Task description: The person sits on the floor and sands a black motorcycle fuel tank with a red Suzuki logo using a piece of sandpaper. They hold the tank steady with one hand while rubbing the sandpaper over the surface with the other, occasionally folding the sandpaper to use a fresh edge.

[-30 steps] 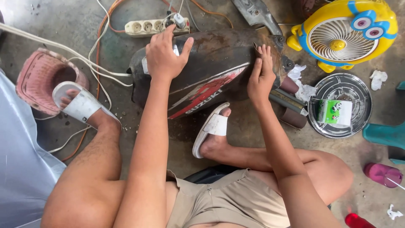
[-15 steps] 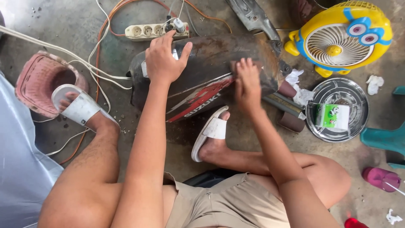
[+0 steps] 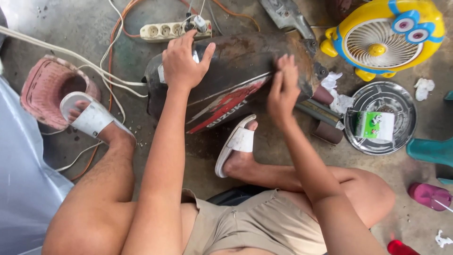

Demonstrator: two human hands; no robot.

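Down on the concrete floor [image 3: 71, 28] lies a dark, rusty motorcycle fuel tank [image 3: 240, 66] with a red and white stripe along its side, set between the person's two sandalled feet. The left hand [image 3: 181, 61] rests flat on the tank's left end, fingers spread wide — it steadies the tank and holds nothing. The right hand [image 3: 283, 87] presses on the upper right part of the tank with its fingers held close together; whether anything lies under them, I cannot tell. Just behind the tank sits a white power strip [image 3: 177, 30] with cables trailing off to the left. To the right stand a yellow toy-faced fan [image 3: 384, 38] and a round metal tray [image 3: 401, 101] carrying a small green and white box — both clear of the tank.
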